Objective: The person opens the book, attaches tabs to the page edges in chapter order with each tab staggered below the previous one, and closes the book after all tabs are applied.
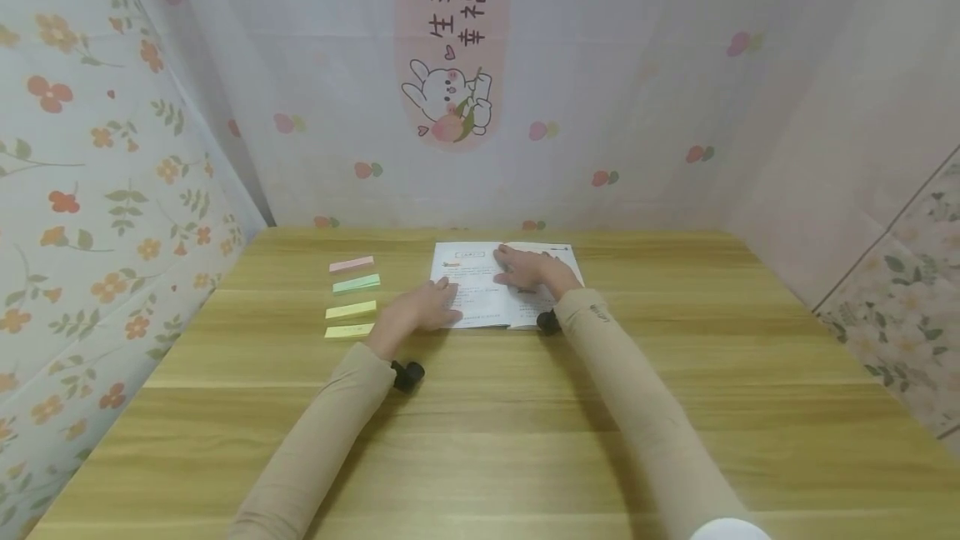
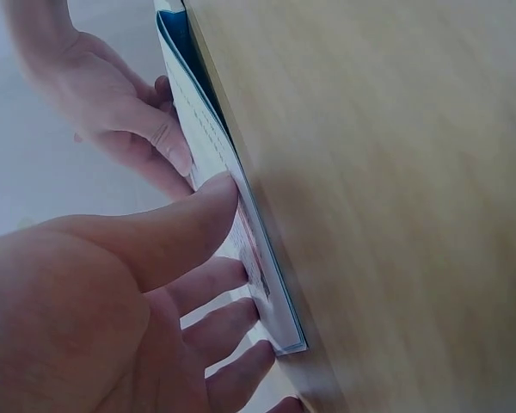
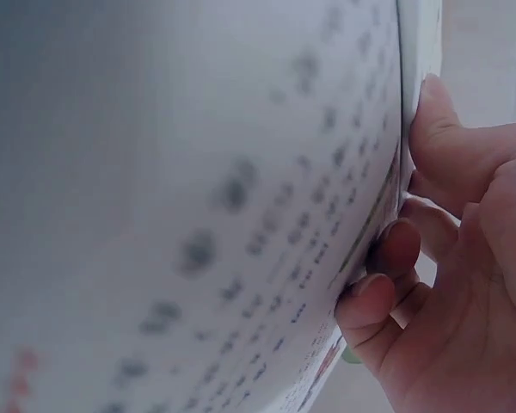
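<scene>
An open book [image 1: 480, 307] with printed pages lies near the back of the table. My left hand [image 1: 431, 305] rests on the left page's outer part, fingers spread. In the left wrist view, the thumb of the left hand [image 2: 129, 284] touches the page close to the book's edge [image 2: 271, 318]. Near the centre fold, my right hand [image 1: 528, 267] presses on the pages. The right wrist view has the right hand [image 3: 464, 232] with slightly bent fingertips against the printed page [image 3: 241, 215], which bulges close to the camera.
Left of the book lie several sticky-note strips: a pink strip [image 1: 352, 263], a green strip [image 1: 356, 283], a yellow strip [image 1: 351, 309] and another yellow strip [image 1: 348, 331]. The wooden table [image 1: 480, 440] meets a patterned curtain [image 1: 315, 107] behind.
</scene>
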The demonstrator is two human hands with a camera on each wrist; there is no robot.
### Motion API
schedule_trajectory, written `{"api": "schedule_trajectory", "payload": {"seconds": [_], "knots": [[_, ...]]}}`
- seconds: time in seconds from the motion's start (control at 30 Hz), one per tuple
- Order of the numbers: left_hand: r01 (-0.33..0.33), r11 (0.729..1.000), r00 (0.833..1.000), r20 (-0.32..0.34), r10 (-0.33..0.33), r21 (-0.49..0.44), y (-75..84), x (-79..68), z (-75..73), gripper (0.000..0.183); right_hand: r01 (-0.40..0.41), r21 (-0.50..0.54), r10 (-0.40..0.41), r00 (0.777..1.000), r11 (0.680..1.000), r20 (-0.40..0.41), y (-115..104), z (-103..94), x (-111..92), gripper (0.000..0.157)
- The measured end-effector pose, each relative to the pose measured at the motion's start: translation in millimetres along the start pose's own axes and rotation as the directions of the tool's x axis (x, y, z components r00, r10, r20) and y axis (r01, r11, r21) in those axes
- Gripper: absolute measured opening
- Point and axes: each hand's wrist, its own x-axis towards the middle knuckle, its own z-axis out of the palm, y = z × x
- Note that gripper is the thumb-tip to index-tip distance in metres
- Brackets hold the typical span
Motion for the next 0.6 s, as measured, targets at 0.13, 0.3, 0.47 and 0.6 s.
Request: {"api": "schedule_trajectory", "payload": {"seconds": [0.13, 0.3, 0.47, 0.6], "knots": [[0.003, 1.000, 1.000, 0.004, -0.003, 0.007, 1.2, 0.6, -0.1, 0.063, -0.021, 0.004, 0.021, 1.000, 1.000, -0.007, -2.4, 0.0, -1.7, 0.069], [0.006, 1.000, 1.000, 0.000, -0.006, 0.012, 1.6, 0.0, -0.1, 0.062, -0.048, -0.012, 0.048, 0.999, 0.999, -0.015, -3.7, 2.2, -0.9, 0.068], [0.006, 1.000, 1.000, -0.006, -0.006, 0.025, 2.6, -1.0, 1.4, 0.062, -0.025, -0.024, 0.025, 1.000, 0.999, -0.002, -3.2, 4.9, -2.8, 0.069], [0.007, 0.999, 1.000, -0.018, -0.007, 0.040, 3.1, -1.8, 2.5, 0.062, 0.028, -0.045, -0.029, 0.999, 0.999, -0.013, -4.5, 5.6, -7.6, 0.072]]}}
